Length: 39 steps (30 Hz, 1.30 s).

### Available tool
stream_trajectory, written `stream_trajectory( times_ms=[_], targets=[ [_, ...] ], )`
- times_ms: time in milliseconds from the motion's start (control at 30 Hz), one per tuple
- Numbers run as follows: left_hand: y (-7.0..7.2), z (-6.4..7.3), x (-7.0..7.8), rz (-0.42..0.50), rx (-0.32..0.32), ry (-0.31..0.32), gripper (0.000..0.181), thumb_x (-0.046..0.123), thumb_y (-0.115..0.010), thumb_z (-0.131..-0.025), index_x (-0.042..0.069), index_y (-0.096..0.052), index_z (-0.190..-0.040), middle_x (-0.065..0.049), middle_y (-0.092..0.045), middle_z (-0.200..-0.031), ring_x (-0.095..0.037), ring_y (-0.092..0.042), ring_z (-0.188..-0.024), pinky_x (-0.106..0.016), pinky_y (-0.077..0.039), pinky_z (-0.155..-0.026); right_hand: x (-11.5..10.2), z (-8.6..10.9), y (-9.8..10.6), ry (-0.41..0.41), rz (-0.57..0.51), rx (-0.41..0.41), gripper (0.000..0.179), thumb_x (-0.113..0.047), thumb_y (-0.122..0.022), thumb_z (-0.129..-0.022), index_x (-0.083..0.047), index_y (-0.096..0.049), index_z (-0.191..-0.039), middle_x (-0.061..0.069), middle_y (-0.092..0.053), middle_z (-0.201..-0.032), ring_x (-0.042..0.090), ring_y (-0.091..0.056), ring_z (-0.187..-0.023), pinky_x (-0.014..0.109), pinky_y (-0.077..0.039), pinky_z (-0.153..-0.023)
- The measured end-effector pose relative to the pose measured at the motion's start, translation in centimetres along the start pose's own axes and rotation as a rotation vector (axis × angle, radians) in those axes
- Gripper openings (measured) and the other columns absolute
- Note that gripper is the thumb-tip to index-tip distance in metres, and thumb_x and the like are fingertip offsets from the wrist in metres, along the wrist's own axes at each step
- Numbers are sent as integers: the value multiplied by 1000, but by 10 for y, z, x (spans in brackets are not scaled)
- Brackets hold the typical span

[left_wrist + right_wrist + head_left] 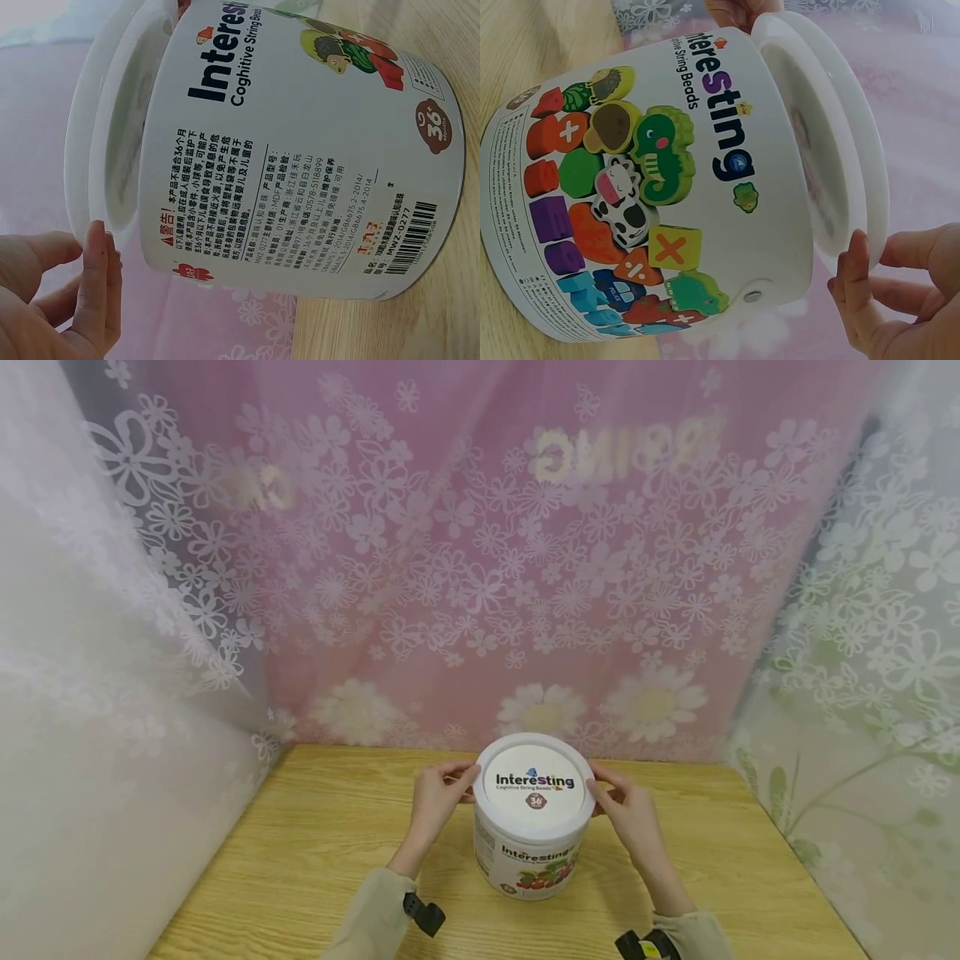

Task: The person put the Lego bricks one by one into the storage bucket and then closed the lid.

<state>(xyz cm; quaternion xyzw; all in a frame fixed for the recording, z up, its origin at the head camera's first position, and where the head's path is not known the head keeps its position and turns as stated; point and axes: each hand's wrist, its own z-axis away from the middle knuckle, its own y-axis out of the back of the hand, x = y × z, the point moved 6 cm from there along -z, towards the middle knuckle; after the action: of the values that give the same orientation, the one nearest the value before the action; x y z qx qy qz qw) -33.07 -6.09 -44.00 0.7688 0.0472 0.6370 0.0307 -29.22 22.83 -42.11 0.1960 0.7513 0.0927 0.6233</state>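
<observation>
A white bucket (525, 870) stands on the table, printed with "Interesting Cognitive String Beads" and colourful bead pictures. Its round white lid (535, 814) carries the same name on top. Both wrist views show the lid (864, 142) raised from the bucket's rim, with its underside visible through a gap. My left hand (437, 800) pinches the lid's left edge between thumb and fingers. On the opposite edge, my right hand (628, 810) has its thumb above and fingers below. A handle rivet (753, 296) shows near the bucket's rim in the right wrist view.
The light wooden table (315, 852) extends around the bucket. A pink floral curtain (480, 568) hangs at the back, with pale sheets (112, 710) at the sides. Black wrist-worn devices (426, 917) sit at both sleeves.
</observation>
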Motion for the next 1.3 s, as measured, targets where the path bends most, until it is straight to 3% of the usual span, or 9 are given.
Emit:
stream_trajectory(
  times_ms=[167, 300, 433, 567, 800, 1100, 1300],
  targets=[
    [0, 0, -3, -18, -5, 16, 31, 22, -72, -97, -2, -74, -116, -20, -70, -95, -17, -72, -73, -31, -63, -66, 5, 0, -2, -38, 7, -11, 38, -16, -62, -103, -2, -62, -138, 18, -71, -102, 16, -69, -68, 30, -55, -81],
    [1, 1, -5, -41, -5, 20, 31, 22, -71, -97, -2, -74, -116, -19, -69, -94, -15, -71, -72, -37, -63, -68, 8, -2, -6, -53, 27, -29, 38, -15, -62, -103, -1, -62, -138, 19, -71, -107, 14, -68, -69, 28, -55, -79],
    [2, 1, -9, -69, -4, 24, 29, 21, -71, -97, -2, -75, -115, -18, -70, -93, -14, -70, -70, -33, -63, -66, 10, -2, -9, -63, 46, -44, 38, -13, -62, -102, 1, -62, -137, 22, -69, -116, 13, -68, -69, 27, -55, -76],
    [2, 1, -12, -95, 2, 28, 29, 22, -71, -97, -1, -76, -113, -17, -72, -93, -14, -71, -68, -26, -61, -61, 10, -1, -9, -54, 85, -40, 38, -14, -63, -101, 2, -62, -136, 24, -66, -120, 15, -68, -69, 28, -53, -75],
    [3, 2, -15, -136, 18, 24, 28, 23, -71, -97, 0, -77, -111, -15, -74, -90, -15, -72, -64, -25, -60, -59, 12, 1, -12, -43, 135, -66, 38, -11, -64, -100, 3, -62, -136, 30, -55, -136, 21, -68, -75, 26, -52, -69],
    [-1, 8, -26, -131, 27, 52, 26, 24, -70, -97, 3, -77, -112, -11, -73, -91, -13, -69, -68, -32, -62, -62, 18, 4, -14, -7, 157, -73, 38, -10, -64, -100, 2, -62, -136, 31, -56, -129, 29, -67, -76, 27, -53, -63],
    [-3, 6, -25, -115, 19, 31, 26, 23, -70, -98, 2, -76, -113, -13, -73, -94, -15, -70, -72, -29, -62, -61, 16, 4, -12, 28, 194, -58, 37, -9, -64, -100, 4, -62, -135, 33, -57, -129, 24, -67, -72, 26, -53, -60]
  ],
)
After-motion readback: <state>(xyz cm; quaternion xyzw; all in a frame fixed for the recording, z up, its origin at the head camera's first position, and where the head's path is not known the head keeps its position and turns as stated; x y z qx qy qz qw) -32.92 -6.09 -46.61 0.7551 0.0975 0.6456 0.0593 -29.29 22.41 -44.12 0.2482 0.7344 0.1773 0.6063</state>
